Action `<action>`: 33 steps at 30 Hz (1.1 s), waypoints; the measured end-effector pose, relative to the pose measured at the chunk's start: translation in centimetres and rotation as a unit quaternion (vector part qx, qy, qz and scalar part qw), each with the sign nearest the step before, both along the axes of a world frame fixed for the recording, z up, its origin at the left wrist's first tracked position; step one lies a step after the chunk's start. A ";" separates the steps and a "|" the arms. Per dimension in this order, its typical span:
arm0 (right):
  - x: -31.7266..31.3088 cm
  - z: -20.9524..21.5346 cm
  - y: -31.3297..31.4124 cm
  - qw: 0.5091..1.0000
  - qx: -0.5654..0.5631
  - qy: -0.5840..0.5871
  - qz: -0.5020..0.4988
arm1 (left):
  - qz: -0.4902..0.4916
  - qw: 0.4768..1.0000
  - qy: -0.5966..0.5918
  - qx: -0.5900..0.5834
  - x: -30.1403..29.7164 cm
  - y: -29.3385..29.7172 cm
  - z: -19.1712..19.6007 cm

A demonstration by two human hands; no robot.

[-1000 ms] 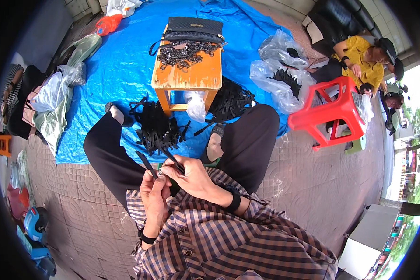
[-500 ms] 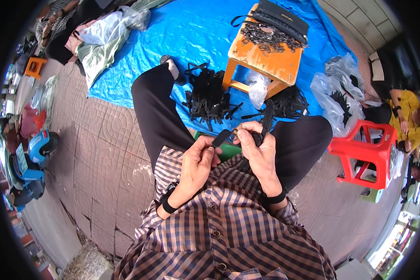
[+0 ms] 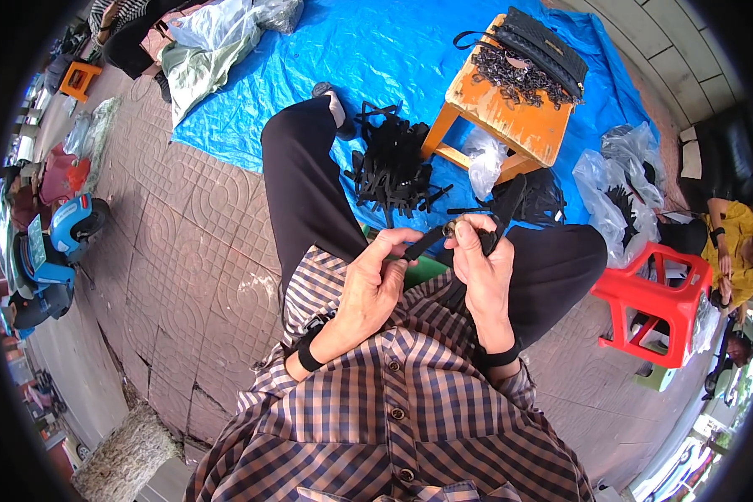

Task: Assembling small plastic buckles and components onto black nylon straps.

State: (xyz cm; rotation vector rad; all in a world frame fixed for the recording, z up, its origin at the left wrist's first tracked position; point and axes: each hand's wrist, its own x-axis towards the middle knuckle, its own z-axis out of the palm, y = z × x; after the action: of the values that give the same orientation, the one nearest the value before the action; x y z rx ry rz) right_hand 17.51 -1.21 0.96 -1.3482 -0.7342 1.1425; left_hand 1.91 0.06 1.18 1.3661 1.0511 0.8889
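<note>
1. Strap is gripped by the left hand, its end held near a metal ring pinched in the right hand.
2. This piece appears unfinished.
3. Black straps are heaped on blue tarp, seemingly unworked.

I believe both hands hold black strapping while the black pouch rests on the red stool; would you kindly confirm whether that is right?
Not quite: the head view shows the black pouch resting on the orange wooden stool, not the red stool. The left hand and right hand do hold black strapping.
</note>
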 end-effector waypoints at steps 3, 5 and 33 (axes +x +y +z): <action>0.2 -0.2 0.0 0.997 -0.018 0.078 0.009 | -0.019 0.997 -0.010 -0.072 -0.1 0.1 0.7; 0.0 -0.1 0.1 0.995 -0.013 0.101 0.009 | -0.033 0.997 -0.015 -0.075 -0.6 0.0 -0.4; -1.1 0.0 0.0 0.974 -0.093 0.195 0.074 | -0.004 0.932 -0.237 -0.274 -1.0 -0.1 -1.0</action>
State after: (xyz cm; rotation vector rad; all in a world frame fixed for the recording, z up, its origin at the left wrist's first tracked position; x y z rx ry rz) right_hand 16.41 -1.18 0.92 -1.1831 -0.4534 1.5711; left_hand 0.90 -0.05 0.18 0.6415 0.8261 0.7852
